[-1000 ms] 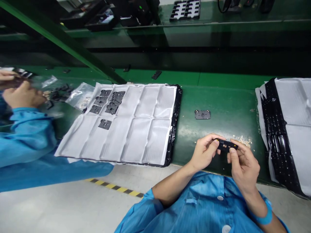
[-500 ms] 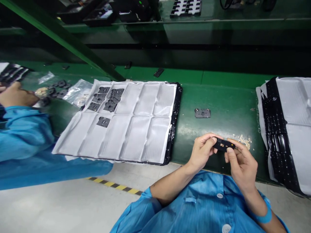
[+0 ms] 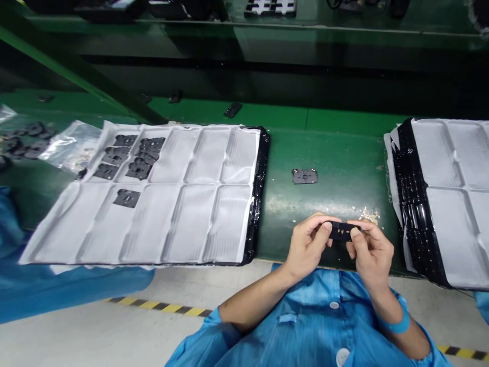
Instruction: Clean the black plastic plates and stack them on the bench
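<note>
Both hands hold one small black plastic part (image 3: pixel 342 231) with cut-out openings, just above the bench's front edge. My left hand (image 3: pixel 307 244) pinches its left end between thumb and fingers. At the other end, my right hand (image 3: pixel 372 252) grips it with the thumb on top. Beyond the hands, a similar flat dark plate (image 3: pixel 304 176) lies on the green bench. Small pale bits (image 3: pixel 364 214) are scattered near my right hand. The underside of the held part is hidden by my fingers.
To the left lies a white-lined tray (image 3: pixel 194 224) with several dark plates (image 3: pixel 127 198) in its far-left cells. A stack of black trays (image 3: pixel 420 204) stands at right. Clear plastic bags (image 3: pixel 74 145) lie at left; a green post (image 3: pixel 76 71) slants behind. A co-worker's blue sleeve (image 3: pixel 76 293) shows.
The camera view has swung to the right, so the bench things sit further left. The co-worker's hand has left the view. Both hands still hold the black part, now more level.
</note>
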A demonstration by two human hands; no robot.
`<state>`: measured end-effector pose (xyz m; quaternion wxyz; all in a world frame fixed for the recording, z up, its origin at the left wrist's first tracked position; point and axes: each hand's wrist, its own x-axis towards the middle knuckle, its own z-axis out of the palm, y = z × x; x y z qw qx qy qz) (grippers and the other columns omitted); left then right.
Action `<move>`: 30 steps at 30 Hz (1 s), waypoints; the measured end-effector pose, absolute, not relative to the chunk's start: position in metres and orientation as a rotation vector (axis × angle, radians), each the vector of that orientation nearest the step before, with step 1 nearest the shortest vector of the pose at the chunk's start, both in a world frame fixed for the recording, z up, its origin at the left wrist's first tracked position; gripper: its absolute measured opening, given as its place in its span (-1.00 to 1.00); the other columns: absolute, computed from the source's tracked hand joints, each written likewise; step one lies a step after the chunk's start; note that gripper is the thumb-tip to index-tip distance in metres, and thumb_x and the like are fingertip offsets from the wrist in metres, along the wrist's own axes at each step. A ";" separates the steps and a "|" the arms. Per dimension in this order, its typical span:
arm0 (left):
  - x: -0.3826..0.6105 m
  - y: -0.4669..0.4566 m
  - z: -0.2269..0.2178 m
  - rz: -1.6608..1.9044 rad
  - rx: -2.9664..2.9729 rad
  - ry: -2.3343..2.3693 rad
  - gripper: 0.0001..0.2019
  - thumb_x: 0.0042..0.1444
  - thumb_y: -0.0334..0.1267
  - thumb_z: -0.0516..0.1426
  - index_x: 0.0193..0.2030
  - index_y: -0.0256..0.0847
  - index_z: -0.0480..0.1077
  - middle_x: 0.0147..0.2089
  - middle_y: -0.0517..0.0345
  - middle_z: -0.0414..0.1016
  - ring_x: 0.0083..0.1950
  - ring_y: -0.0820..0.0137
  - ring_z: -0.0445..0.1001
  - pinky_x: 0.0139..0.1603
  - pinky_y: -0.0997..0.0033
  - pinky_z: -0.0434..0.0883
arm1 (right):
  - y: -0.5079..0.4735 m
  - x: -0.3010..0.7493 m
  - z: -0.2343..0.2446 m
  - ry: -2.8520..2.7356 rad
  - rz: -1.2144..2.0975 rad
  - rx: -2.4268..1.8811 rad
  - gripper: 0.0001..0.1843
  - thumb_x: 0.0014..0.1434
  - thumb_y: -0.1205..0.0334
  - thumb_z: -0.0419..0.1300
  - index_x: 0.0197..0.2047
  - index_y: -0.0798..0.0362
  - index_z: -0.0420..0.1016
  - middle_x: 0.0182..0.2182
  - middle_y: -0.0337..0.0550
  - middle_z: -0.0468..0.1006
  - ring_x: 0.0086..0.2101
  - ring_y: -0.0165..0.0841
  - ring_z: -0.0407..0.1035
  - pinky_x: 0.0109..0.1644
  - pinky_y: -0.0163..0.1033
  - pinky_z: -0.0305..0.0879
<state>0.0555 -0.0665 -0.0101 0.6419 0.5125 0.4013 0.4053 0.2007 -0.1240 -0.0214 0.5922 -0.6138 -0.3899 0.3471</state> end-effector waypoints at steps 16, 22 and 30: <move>0.056 -0.071 -0.017 0.959 1.190 0.919 -0.62 0.49 0.03 0.15 -0.04 -0.25 0.65 -0.24 0.12 0.51 -0.47 0.56 0.36 -0.43 0.53 0.35 | -0.129 0.201 -0.027 -0.902 0.828 -1.429 -0.73 0.46 0.02 0.24 -0.08 0.04 0.64 -0.45 -0.29 0.50 -0.64 -0.49 0.28 -0.57 -0.34 0.26; 0.057 -0.071 -0.018 0.969 1.202 0.898 -0.63 0.50 0.00 0.14 -0.04 -0.26 0.63 -0.26 0.15 0.49 -0.49 0.58 0.33 -0.46 0.55 0.32 | -0.129 0.200 -0.027 -0.898 0.814 -1.443 -0.79 0.45 0.08 0.27 -0.08 0.02 0.65 -0.45 -0.28 0.52 -0.64 -0.49 0.28 -0.58 -0.36 0.25; 0.058 -0.073 -0.019 0.983 1.225 0.853 -0.67 0.52 -0.07 0.13 -0.06 -0.25 0.63 -0.20 0.12 0.51 -0.47 0.59 0.35 -0.43 0.54 0.34 | -0.126 0.200 -0.026 -0.833 0.800 -1.449 -0.71 0.41 -0.02 0.32 -0.18 0.04 0.66 -0.49 -0.31 0.47 -0.67 -0.54 0.20 -0.64 -0.39 0.15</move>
